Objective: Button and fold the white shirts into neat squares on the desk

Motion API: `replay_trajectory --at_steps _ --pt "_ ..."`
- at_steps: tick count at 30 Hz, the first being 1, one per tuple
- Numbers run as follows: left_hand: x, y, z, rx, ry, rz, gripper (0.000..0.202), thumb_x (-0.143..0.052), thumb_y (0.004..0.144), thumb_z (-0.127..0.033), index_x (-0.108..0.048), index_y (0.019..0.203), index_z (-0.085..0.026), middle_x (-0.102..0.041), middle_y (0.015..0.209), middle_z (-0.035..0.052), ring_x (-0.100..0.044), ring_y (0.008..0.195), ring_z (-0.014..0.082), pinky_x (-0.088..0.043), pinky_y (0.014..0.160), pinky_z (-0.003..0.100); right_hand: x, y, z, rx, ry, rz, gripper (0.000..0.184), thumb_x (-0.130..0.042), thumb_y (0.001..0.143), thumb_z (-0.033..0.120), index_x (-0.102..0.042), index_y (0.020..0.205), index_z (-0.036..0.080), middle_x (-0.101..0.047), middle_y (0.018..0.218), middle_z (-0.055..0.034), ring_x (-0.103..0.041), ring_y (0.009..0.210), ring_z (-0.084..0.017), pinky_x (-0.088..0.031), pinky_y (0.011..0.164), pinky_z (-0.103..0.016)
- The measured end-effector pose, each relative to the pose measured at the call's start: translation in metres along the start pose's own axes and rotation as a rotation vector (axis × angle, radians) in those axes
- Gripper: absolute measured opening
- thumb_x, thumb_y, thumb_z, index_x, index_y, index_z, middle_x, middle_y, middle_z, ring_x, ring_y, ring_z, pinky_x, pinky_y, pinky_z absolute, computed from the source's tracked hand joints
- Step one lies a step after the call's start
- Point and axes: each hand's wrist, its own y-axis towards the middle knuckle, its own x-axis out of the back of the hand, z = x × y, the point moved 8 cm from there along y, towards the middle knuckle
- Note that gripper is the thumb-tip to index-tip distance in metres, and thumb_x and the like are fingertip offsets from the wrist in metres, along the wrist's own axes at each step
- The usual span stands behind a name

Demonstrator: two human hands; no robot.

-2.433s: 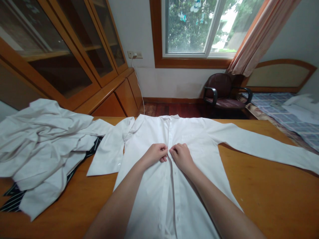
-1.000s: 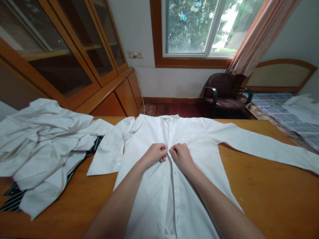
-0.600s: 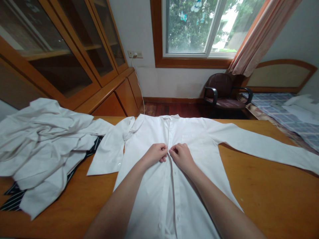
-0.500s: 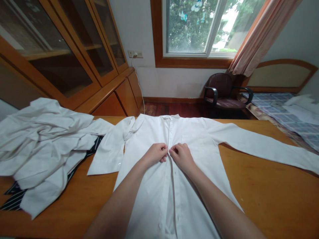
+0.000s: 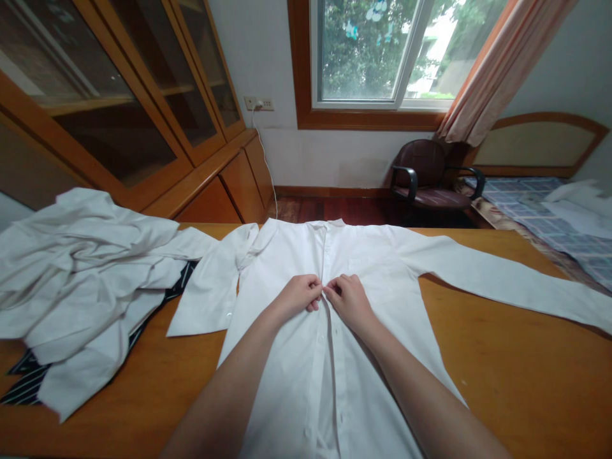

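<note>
A white long-sleeved shirt [image 5: 382, 255] lies spread on the wooden table [image 5: 507, 357], its collar toward the far edge and its sleeves out to both sides. At mid-chest my left hand [image 5: 302, 293] pinches the front placket. Close beside it, my right hand [image 5: 348, 298] pinches the placket's other edge, the fingertips of both hands almost meeting. Whatever button lies between the fingers is hidden. Below the hands the front hangs slightly apart, with several small buttons and buttonholes along the two edges.
On the left of the table lies a crumpled heap of white cloth [image 5: 86, 268], with dark striped fabric [image 5: 29, 386] under it. Behind stand a glass-door cabinet [image 5: 191, 178], a maroon armchair [image 5: 425, 175] and a bed [image 5: 559, 210] beneath a window [image 5: 368, 57] and curtain [image 5: 511, 70].
Both hands stay at the same spot on the placket; the right fingertips have shifted very slightly toward the left hand. The shirt lies as before.
</note>
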Motion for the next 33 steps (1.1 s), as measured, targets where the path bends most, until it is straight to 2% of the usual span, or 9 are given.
replay_trajectory --at_steps 11,23,33 --pt "-0.0006 0.0005 0.0005 -0.017 0.019 -0.006 0.012 -0.054 0.081 -0.026 -0.06 0.076 -0.017 -0.063 0.06 -0.0011 -0.062 0.051 0.0107 -0.046 0.044 0.017 0.0019 0.0009 0.0019 -0.025 0.006 0.004 0.015 -0.06 0.09 0.021 -0.069 0.078 0.02 -0.067 0.079 -0.0028 -0.056 0.083 -0.019 -0.037 0.083 -0.031" --pt "-0.0009 0.0016 0.0029 -0.032 0.008 0.004 0.013 -0.053 0.081 -0.027 -0.06 0.078 -0.017 -0.064 0.063 -0.0004 -0.064 0.053 0.0115 -0.045 0.043 0.018 0.0 0.0017 -0.0004 -0.038 -0.01 -0.004 0.017 -0.06 0.091 0.023 -0.068 0.077 0.019 -0.067 0.079 -0.0029 -0.056 0.081 -0.019 -0.036 0.082 -0.03" --pt "0.0009 0.0008 0.0011 -0.034 0.012 -0.002 0.013 -0.054 0.082 -0.026 -0.061 0.077 -0.017 -0.064 0.059 -0.001 -0.06 0.048 0.0104 -0.046 0.045 0.018 0.0002 0.0019 -0.0008 -0.054 -0.004 -0.002 0.017 -0.06 0.09 0.022 -0.068 0.075 0.02 -0.067 0.079 -0.0029 -0.055 0.082 -0.019 -0.036 0.082 -0.03"
